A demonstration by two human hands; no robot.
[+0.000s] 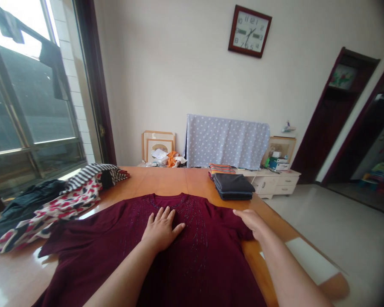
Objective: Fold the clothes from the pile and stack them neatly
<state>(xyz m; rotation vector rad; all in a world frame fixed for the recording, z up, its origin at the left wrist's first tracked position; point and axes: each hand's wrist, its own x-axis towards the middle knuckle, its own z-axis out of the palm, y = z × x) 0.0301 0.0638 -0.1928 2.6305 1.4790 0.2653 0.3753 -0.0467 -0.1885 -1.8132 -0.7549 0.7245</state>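
A dark maroon beaded top (115, 251) lies spread flat on the wooden table (166, 181), neckline away from me. My left hand (161, 228) rests flat on its chest, fingers stretched out and pressing the fabric. My right hand (251, 219) lies at the top's right shoulder and sleeve, palm down; its fingers reach onto the cloth edge, and I cannot see whether they pinch it.
A heap of unfolded clothes (60, 198), striped, red-patterned and dark, lies at the table's left. A stack of folded dark garments (233, 185) sits at the far right corner. Beyond stand a low white cabinet (275, 181), a dotted cloth (227, 140), and a window to the left.
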